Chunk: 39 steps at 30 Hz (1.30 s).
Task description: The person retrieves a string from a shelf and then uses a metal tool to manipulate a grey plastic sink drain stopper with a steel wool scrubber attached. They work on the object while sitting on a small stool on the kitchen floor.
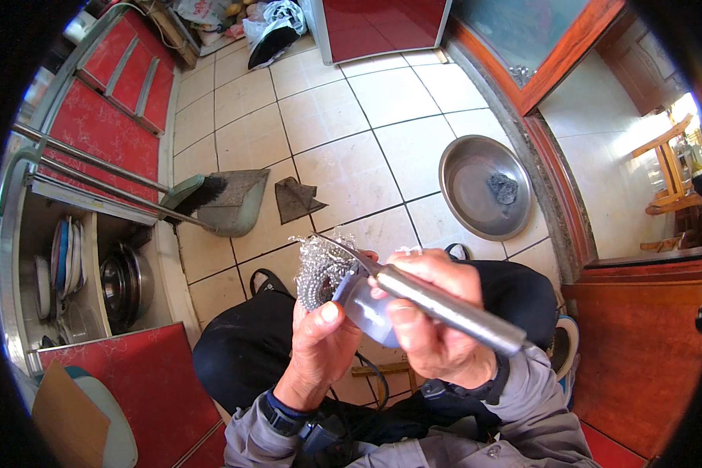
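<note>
My left hand (324,343) is closed around a steel wool scrubber, a silvery tangle of coiled metal (324,269) set against a translucent bluish plastic piece (370,312). Its thumb presses on the plastic. Wrapped round a knife with a thick, round steel handle (448,306) is my right hand (441,335). The thin, dark blade points up and left, across the upper edge of the metal coils; its tip looks to be at or just over them. Part of the plastic piece is hidden behind the right fingers.
On the tiled floor stand a steel basin (464,199) with a dark scouring pad (502,189) in it, a dustpan (246,207) with a broom, and a folded brown cloth (295,200). An open cabinet (93,273) at left holds plates and pans. A wooden door frame (554,168) runs along the right.
</note>
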Each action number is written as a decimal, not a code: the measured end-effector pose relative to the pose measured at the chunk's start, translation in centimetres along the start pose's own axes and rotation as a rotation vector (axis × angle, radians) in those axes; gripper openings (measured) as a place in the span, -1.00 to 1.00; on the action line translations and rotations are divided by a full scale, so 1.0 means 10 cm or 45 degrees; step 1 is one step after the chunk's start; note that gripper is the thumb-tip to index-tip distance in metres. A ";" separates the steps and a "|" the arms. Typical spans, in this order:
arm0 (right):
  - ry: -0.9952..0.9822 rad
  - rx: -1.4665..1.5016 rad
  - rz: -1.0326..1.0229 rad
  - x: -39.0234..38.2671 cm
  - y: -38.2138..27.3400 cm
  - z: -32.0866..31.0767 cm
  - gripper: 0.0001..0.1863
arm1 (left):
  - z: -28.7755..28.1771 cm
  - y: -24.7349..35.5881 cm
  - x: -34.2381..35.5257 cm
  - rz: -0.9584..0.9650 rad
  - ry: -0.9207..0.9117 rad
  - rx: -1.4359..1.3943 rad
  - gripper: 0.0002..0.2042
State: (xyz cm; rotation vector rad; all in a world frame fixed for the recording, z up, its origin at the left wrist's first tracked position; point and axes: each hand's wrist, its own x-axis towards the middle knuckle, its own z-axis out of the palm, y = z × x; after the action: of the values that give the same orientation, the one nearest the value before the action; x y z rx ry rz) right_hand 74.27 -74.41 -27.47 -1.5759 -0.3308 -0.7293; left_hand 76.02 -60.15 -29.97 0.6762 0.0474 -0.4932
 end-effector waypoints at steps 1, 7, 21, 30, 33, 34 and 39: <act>-0.014 0.071 0.029 0.00 -0.04 -0.05 -0.60 | -0.01 0.01 0.01 -0.011 -0.006 -0.036 -0.23; -0.033 0.085 0.084 0.10 -0.05 -0.26 -0.75 | -0.05 0.03 0.00 -0.099 -0.018 -0.092 -0.09; -0.087 0.123 0.083 0.09 -0.13 -0.24 -0.61 | 0.04 0.11 0.01 -0.200 -0.009 -0.215 0.02; -0.053 0.102 0.221 0.00 -0.18 -0.23 -0.65 | 0.06 0.10 0.02 -0.210 -0.004 -0.178 0.01; -0.091 0.042 0.190 -0.03 -0.16 -0.24 -0.58 | 0.06 0.10 0.02 -0.215 -0.011 -0.193 0.00; -0.107 0.006 0.153 -0.03 -0.15 -0.25 -0.56 | 0.05 0.10 0.02 -0.213 -0.014 -0.191 0.00; -0.126 -0.042 0.088 -0.04 -0.12 -0.26 -0.53 | 0.02 0.08 0.03 -0.176 -0.051 -0.195 -0.03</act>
State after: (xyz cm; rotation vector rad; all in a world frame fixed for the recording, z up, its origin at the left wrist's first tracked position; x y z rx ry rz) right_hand 72.57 -76.68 -26.75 -1.6500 -0.3364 -0.6078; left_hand 76.59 -59.85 -29.35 0.5149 0.0940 -0.6292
